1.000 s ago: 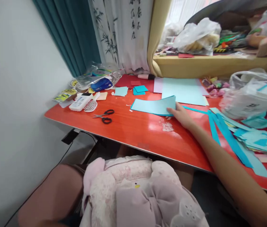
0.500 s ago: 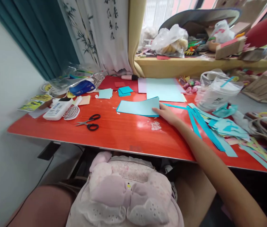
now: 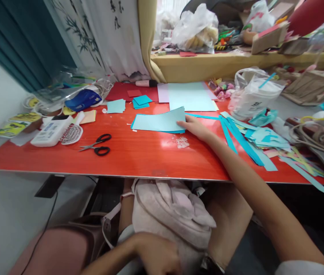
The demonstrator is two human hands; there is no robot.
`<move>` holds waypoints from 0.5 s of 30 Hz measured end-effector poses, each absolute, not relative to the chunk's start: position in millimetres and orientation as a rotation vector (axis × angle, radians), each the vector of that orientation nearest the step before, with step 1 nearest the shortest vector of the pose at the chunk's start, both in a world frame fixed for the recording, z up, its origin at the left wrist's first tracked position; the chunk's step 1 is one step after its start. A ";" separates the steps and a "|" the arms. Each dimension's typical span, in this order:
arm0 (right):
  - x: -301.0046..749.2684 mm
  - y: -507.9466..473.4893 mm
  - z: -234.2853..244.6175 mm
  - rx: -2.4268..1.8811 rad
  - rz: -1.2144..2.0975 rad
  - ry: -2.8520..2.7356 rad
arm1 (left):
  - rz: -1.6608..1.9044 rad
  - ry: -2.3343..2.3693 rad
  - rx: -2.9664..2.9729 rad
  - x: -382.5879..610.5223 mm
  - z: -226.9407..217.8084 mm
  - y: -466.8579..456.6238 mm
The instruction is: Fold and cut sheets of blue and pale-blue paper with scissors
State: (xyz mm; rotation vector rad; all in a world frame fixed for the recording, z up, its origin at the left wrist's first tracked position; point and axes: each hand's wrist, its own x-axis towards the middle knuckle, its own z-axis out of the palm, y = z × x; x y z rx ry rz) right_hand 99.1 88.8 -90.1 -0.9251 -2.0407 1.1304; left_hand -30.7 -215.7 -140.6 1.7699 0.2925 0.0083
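Note:
My right hand (image 3: 192, 126) grips the right end of a small stack of light blue paper (image 3: 157, 121), thumb on top, with that end curling up from the red table. Darker blue sheets show under its edges. At the bottom of the view, my left hand (image 3: 159, 253) is blurred against the pale pink plush bag (image 3: 176, 214) on my lap; its fingers are smeared and partly out of frame. A pair of scissors with black handles (image 3: 97, 145) lies to the left of the paper, blades pointing left. Small cut squares, light blue (image 3: 116, 106) and darker blue (image 3: 142, 101), lie behind it.
Blue paper strips (image 3: 243, 141) and scraps cover the table's right side. A plastic-bagged cup (image 3: 250, 99) stands behind them. Larger pale sheets (image 3: 192, 95) lie at the back. A white bottle-like container (image 3: 52, 131) and plastic packets are at left.
My left hand has come into view over the bag, which has turned and tilted. My right hand still holds the paper in the same place; the camera view has shifted.

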 end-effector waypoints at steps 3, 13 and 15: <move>99.6 88.2 -87.8 -0.896 1.152 -2.030 | -0.082 0.136 1.771 -7.7 -161.4 -192.8; 104.0 93.3 -91.0 -0.864 1.220 -1.996 | 0.292 0.472 1.566 11.9 -142.8 -168.4; 104.4 96.9 -95.1 -0.833 1.256 -1.968 | 0.326 0.601 1.352 9.8 -149.1 -158.5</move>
